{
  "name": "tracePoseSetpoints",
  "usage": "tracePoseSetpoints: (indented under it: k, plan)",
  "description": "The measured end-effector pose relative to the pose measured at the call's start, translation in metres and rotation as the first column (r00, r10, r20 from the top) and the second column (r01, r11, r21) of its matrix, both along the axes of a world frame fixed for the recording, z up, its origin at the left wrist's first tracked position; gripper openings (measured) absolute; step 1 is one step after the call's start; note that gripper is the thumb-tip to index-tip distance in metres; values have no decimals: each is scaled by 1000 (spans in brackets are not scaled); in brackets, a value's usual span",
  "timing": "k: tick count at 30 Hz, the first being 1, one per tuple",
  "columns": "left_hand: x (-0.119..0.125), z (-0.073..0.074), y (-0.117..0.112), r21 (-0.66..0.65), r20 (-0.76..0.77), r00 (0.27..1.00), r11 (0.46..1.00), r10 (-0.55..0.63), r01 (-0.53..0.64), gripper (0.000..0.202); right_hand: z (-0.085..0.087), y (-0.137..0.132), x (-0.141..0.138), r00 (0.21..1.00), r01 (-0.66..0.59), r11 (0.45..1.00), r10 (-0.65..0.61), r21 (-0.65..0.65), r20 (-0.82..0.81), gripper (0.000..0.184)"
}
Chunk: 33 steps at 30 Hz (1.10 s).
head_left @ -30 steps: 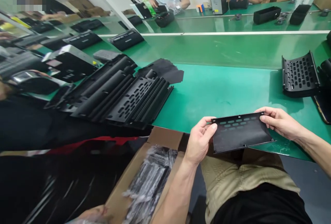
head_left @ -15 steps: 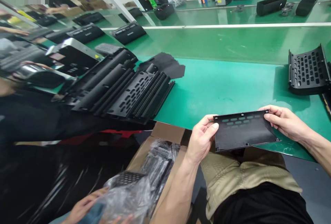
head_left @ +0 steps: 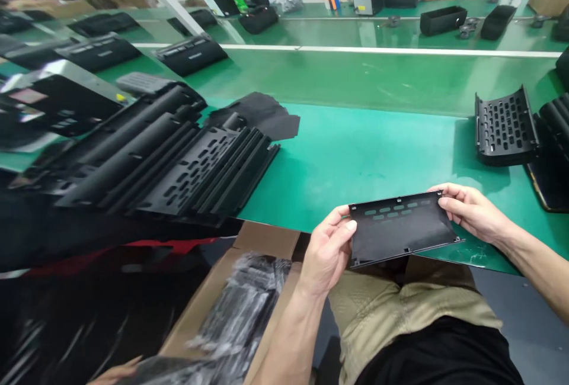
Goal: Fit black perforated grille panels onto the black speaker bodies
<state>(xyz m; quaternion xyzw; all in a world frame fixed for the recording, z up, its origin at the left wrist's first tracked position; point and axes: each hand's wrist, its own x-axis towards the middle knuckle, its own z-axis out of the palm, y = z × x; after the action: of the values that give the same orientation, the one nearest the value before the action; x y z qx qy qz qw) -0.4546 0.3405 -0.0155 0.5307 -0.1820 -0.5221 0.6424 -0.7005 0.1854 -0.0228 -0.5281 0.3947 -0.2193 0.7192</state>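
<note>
A flat black plastic panel [head_left: 402, 230] with a row of slots along its far edge is held over my lap, at the near edge of the green table [head_left: 368, 154]. My left hand [head_left: 328, 252] is closed on the panel's left end, thumb on top. My right hand [head_left: 469, 210] pinches the panel's right end. The panel lies nearly level, tilted a little toward me.
A stack of black slotted panels and rails [head_left: 178, 166] lies at the left with a black sheet [head_left: 258, 115] behind it. A curved perforated black shell [head_left: 504, 127] stands at the right. A cardboard box [head_left: 249, 290] of bagged parts sits below. Another person's hand [head_left: 115, 373] shows at the bottom; other people work across the table.
Both hands keep their hold on the panel. The other person's hand with the plastic bag has dropped lower at the bottom left. The view has shifted slightly.
</note>
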Motion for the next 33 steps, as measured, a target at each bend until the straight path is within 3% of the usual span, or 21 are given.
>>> tracePoseSetpoints:
  k: [7, 14, 33]
  plan:
    - [0, -4, 1, 10, 38, 999, 1000, 6, -6, 56, -4, -1, 1, 1000, 4, 1000, -4, 7, 28, 48]
    - [-3, -5, -1, 17, 41, 999, 1000, 11, -12, 60, -2, 0, 3, 1000, 20, 996, -21, -84, -9, 45]
    - [0, -11, 6, -86, 66, 996, 994, -56, 62, 62, 1, 1, 3, 998, 58, 997, -55, -59, 43, 45]
